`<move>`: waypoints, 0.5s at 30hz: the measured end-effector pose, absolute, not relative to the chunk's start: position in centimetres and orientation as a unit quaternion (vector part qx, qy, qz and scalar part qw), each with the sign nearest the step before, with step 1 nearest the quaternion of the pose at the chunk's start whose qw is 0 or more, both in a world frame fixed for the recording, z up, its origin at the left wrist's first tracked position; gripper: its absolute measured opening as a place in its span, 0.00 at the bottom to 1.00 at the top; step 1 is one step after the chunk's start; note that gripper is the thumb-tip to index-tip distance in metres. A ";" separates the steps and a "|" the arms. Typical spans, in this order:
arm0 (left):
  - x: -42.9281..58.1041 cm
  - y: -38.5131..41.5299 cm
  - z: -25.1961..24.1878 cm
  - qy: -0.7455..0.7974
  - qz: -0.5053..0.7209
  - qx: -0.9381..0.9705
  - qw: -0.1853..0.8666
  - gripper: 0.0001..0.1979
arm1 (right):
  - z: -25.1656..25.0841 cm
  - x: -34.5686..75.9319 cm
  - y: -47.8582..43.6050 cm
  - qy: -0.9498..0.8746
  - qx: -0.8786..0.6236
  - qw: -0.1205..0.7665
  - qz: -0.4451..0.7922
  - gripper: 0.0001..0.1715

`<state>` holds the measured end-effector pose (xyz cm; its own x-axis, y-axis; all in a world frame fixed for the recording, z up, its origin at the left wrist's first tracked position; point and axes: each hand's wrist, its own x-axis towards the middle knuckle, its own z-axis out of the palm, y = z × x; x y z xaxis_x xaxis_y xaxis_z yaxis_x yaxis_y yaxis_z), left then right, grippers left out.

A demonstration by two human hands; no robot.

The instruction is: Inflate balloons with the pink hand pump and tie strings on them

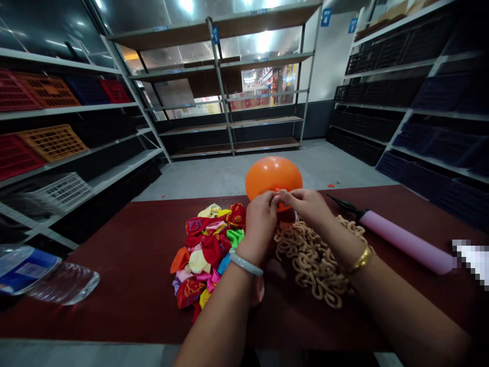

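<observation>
An inflated orange balloon [273, 176] sits just above the dark red table [126, 285], its neck pointing toward me. My left hand [261, 216] and my right hand [305, 204] meet at that neck, fingers of both pinched closed on it. A white bangle circles my left wrist and a gold one my right. Below my hands lies a tangle of beige rubber bands [311, 260]. To its left is a heap of uninflated balloons [208, 250] in red, yellow, pink, green and orange.
A pink hand pump [405, 242] with a black nozzle lies on the table at right. A plastic water bottle [46, 275] lies on its side at the left edge. Metal shelving with coloured crates lines both sides; a grey floor aisle runs ahead.
</observation>
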<state>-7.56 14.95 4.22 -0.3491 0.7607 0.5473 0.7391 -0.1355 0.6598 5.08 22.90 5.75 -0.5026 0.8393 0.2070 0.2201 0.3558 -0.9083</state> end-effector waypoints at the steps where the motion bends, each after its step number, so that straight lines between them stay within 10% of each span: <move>1: -7.8 15.0 4.2 0.667 0.465 0.582 -0.005 0.10 | 5.5 4.5 22.9 -0.708 -0.360 0.338 0.505 0.25; 15: -8.9 14.9 3.7 0.726 0.438 0.529 -0.014 0.15 | 2.9 -1.9 27.1 -0.559 -0.345 0.381 0.651 0.16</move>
<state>-8.89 14.91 3.72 -0.4395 0.7564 0.4845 0.7813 0.0558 0.6217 -1.94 27.10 2.91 -0.4715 0.8816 -0.0228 -0.1115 -0.0852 -0.9901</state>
